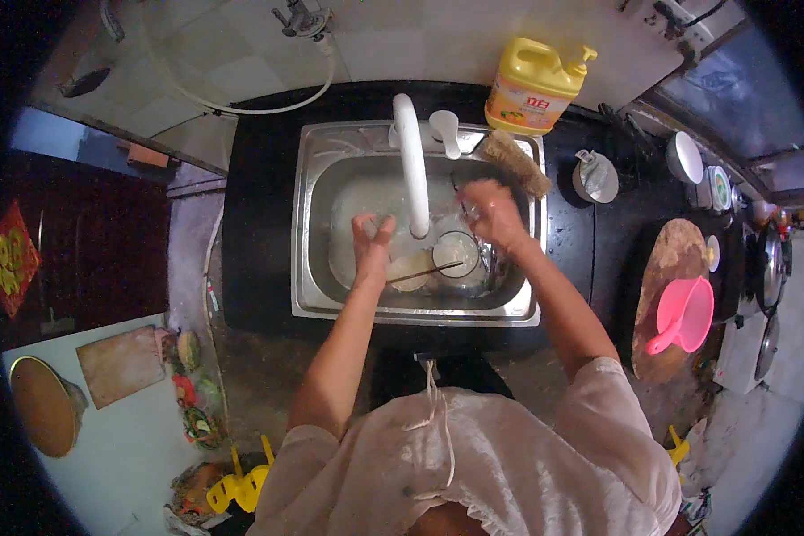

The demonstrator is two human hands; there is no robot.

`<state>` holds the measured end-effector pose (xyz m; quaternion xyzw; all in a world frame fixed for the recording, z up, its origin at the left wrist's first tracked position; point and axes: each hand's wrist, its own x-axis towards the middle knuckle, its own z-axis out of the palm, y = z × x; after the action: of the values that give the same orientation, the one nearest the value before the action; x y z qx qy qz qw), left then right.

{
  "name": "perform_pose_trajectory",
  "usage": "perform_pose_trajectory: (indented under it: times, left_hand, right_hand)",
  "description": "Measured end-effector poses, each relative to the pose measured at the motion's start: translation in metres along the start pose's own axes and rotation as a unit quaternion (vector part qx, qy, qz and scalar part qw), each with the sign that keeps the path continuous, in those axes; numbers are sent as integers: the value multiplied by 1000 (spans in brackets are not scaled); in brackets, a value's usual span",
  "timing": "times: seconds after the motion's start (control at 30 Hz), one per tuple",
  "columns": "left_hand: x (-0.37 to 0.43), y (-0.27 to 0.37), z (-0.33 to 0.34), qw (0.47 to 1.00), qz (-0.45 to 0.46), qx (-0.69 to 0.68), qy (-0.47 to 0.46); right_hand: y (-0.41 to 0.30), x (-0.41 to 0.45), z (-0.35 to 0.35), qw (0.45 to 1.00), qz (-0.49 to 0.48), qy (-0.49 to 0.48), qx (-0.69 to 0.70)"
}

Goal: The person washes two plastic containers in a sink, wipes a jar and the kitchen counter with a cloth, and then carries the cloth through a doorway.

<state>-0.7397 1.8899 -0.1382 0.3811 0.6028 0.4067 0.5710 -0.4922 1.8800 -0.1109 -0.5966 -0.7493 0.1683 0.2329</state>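
Both hands are inside a stainless-steel sink (299, 268), which holds cloudy water. My left hand (372, 244) is at the middle left of the basin, its fingers bent; a small pale thing shows between thumb and fingers, too unclear to name. My right hand (494, 213) is blurred at the right side, near something clear or wet that I cannot make out. Between the hands, a round glass or bowl (457, 253) stands below the white faucet spout (412, 167). A thin dark stick (421, 273) lies across its rim and over a pale dish (409, 268).
A brown scrubbing pad (517, 163) lies on the sink's back right corner, by a yellow detergent jug (534, 87). The white faucet lever (445, 132) is behind the basin. Rightward are a metal cup (596, 179), a wooden board (677, 248) and a pink dipper (687, 315).
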Motion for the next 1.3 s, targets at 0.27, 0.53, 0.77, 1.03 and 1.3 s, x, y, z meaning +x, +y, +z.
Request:
perform_pose_trajectory:
  times: [0.27,0.53,0.77,1.03,1.3]
  left_hand:
    - [-3,12,12,893,357,258,90]
    - [0,12,-13,944,-230,-207,-117]
    - [-6,35,-8,948,-240,-138,-159]
    - [-5,40,-7,981,-69,-89,-159]
    - [-5,45,-11,976,-93,-137,-140]
  right_hand:
    - [70,16,-20,972,121,62,-191]
    - [-37,9,-2,963,1,-115,244]
    - [-40,8,14,933,-108,-291,183]
    - [-63,4,-11,658,300,-329,607]
    - [-46,-18,24,358,380,-98,847]
